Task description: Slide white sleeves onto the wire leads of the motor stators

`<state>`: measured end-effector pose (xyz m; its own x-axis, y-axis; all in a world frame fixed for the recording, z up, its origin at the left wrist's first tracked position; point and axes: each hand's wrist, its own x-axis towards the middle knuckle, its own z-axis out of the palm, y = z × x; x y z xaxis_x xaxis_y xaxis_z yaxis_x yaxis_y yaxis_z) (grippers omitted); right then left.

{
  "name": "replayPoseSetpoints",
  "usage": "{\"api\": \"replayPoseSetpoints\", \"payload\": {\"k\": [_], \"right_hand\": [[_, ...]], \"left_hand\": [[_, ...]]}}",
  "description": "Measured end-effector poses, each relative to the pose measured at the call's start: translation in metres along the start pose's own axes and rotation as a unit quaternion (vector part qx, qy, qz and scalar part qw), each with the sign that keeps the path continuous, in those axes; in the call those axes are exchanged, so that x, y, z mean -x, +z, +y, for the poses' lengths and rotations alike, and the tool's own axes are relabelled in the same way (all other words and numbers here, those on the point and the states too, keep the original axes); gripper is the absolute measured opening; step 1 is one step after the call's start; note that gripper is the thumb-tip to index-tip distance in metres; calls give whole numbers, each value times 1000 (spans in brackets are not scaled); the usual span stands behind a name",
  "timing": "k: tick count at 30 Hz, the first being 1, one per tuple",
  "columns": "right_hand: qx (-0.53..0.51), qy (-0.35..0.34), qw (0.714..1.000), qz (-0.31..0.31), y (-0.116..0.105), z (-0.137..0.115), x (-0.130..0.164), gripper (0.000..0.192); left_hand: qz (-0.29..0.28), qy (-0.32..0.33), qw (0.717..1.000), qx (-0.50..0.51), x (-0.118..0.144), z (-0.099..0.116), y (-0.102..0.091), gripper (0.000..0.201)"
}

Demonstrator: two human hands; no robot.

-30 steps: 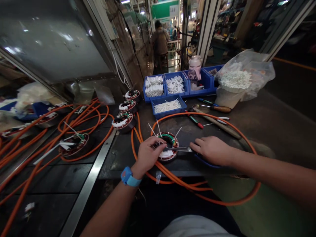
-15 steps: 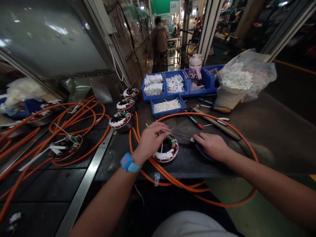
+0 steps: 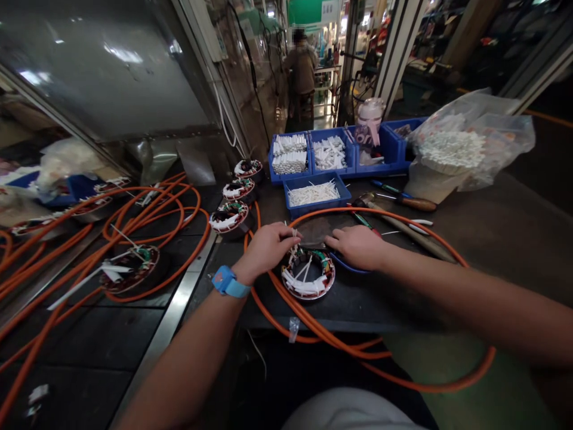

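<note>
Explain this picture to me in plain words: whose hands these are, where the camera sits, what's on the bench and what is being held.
There is no machine here: a person works with bare hands, and the camera sits on their head, looking down. The left hand, with a blue wristband, pinches something small and white at the rim of a round wound coil on the dark bench. The right hand rests beside the coil over a blue-handled tool; whether it grips it is not clear. An orange cable loops around the coil. Behind lie three more coils, blue bins of white pieces, screwdrivers and a bag. Another person stands far back.
</note>
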<state>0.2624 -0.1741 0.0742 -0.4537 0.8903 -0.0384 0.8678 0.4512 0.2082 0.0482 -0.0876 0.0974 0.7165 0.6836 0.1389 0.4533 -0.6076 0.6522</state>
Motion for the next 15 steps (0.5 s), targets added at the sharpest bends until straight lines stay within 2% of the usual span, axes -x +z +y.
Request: {"api": "replayPoseSetpoints", "payload": {"k": [2,4,6,7,8,9,11,12,13,15], "right_hand": [[4,6,1000,-9,4,2,6,22],[11,24,1000,-14,6,4,14,24],[17,39,999,-12,7,6,22,28],[21,39,999,-8,6,7,24,30],[24,32,999,-3,4,6,24,31],[28,21,999,2,2,5,22,32],[36,-4,999,10,-3,2,15,30],[38,-15,999,11,-6,-1,10,27],[41,-25,999,11,-8,-3,5,25],[46,-43,998,7,-11,-6,-3,22]], "left_hand": [[53,4,998,26,11,-4,3,14],[150,-10,987,51,22,-9,4,15],[252,-51,964,66,30,-12,1,17],[273,-73,957,70,32,-12,-2,19],[261,-88,959,72,33,-12,-5,24],[217,-91,969,72,32,-11,-8,29],[80,-63,993,61,26,-7,-14,33],[21,-42,998,50,23,-5,-15,29],[-16,-22,999,36,19,-3,-16,22],[-33,-3,999,14,15,-1,-16,16]]}}
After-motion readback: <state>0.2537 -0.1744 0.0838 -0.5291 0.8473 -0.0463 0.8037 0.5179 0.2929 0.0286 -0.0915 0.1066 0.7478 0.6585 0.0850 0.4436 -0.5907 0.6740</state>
